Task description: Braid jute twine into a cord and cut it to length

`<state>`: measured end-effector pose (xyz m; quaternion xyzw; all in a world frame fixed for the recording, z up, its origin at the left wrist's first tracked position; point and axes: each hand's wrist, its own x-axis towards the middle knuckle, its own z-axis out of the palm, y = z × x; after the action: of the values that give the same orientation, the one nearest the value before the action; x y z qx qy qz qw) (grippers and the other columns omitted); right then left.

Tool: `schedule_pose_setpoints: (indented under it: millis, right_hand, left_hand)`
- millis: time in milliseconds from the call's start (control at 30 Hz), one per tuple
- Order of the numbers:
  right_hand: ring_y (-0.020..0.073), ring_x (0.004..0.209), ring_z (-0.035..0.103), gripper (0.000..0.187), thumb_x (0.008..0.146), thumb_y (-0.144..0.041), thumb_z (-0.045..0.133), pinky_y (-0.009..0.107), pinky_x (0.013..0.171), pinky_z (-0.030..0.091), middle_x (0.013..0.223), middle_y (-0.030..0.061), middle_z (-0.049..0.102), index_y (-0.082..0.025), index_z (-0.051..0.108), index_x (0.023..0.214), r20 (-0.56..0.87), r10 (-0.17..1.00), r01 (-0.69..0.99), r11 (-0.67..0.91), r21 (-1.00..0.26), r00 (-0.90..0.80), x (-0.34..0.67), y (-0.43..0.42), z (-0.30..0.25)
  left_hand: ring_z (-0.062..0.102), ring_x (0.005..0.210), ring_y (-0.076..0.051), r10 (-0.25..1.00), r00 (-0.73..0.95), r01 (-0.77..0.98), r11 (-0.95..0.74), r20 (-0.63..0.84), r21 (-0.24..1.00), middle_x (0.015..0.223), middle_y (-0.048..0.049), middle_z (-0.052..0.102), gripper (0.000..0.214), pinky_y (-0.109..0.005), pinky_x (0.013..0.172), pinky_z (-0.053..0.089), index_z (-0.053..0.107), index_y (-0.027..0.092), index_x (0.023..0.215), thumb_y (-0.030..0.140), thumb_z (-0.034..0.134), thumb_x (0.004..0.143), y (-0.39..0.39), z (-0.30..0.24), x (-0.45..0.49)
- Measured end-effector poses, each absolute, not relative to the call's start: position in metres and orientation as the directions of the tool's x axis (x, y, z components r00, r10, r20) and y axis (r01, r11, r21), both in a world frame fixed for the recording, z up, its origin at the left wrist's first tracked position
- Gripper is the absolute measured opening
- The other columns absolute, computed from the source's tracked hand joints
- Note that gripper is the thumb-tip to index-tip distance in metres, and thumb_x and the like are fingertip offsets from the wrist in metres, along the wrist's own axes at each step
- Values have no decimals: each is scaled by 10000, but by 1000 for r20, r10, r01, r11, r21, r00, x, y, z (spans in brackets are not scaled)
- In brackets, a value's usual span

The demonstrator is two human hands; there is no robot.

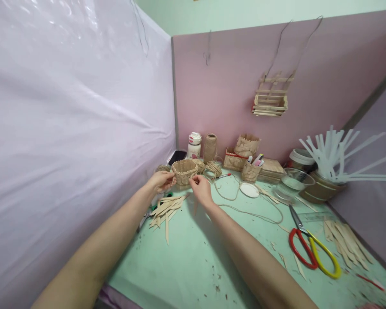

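Note:
A small round tan basket (pixel 184 175) with a scalloped rim is between my two hands in the middle of the view. My left hand (pixel 162 181) grips its left side, thumb and fingers closed at the wall. On the right side, my right hand (pixel 200 187) pinches the lower wall. Below my right hand hangs a narrow pale strip (pixel 195 208), but whether the fingers hold it cannot be made out. Just in front of the basket lies a loose pile of flat wooden strips (pixel 167 209), partly over dark-handled scissors.
Large red-and-yellow scissors (pixel 309 244) lie at right near more wooden strips (pixel 344 240). Twine (pixel 251 212) loops across the green table. Behind stand a white bottle (pixel 194 146), a twine spool (pixel 210 148), a pen cup (pixel 251 171) and a clear bowl (pixel 292 184).

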<state>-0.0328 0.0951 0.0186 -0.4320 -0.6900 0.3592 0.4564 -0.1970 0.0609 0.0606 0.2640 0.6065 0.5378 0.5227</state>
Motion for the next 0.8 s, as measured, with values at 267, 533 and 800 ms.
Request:
schedule_pose_setpoints:
  millis: [267,533,800]
  right_hand:
    - [159,639,563,213,687,-390,566,252,606,418,640,30,637,-180,598,675,246,944,210,292,-933,-220,-46,93,17]
    - [130,530,563,149,689,-317,542,253,552,466,584,-2,606,-175,589,685,106,957,-50,96,-994,-271,-52,93,10]
    - [91,469,526,174,620,-297,688,216,479,459,579,17,616,-146,604,645,-87,939,-238,-173,-956,-333,-51,85,22]
  left_hand:
    - [451,368,-27,868,-239,-489,280,-436,826,503,18,509,173,-95,327,343,532,106,641,100,556,812,55,51,-191]
    - [607,583,-62,865,-287,-644,144,-412,752,619,-33,602,194,-124,582,537,562,77,679,-70,484,780,51,52,-183]
    - [423,372,-14,852,-210,-722,196,-480,663,524,22,504,137,-89,332,350,549,106,695,55,526,819,48,51,-171]
